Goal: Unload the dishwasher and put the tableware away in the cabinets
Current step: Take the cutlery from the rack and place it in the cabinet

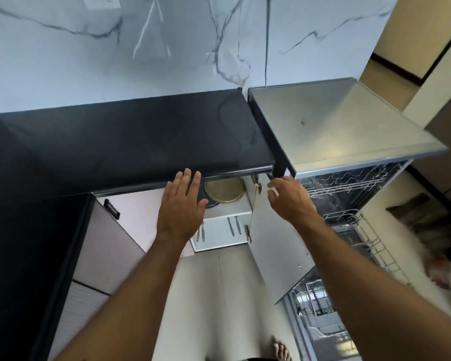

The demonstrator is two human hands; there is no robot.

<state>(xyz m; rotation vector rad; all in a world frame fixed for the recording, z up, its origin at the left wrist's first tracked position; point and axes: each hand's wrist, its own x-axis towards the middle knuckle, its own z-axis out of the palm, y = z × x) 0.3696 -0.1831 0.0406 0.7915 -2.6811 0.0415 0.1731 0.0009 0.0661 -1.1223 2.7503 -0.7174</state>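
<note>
Black countertop (pixel 130 136); white wall (pixel 115 48) veined in grey; silver dishwasher top (pixel 344 126); white cabinet interior (pixel 219 235); brass-toned round plate (pixel 225 189) noted.

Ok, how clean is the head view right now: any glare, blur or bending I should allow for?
Head view: wide-angle bending curves the black countertop edge; window glare streaks the marble wall; the floor at right is motion-smeared; left hand and right hand stay fairly sharp.

We count two bare hands, the left hand (pixel 180 206) and the right hand (pixel 290 199). One round brass-coloured metal plate (pixel 225 189) lies in one open white cabinet (pixel 228 214). One open cabinet door (pixel 276 246) hangs beside one steel dishwasher (pixel 344 131). We count one black stone worktop (pixel 130 136) and one bare foot (pixel 281 350).
</note>
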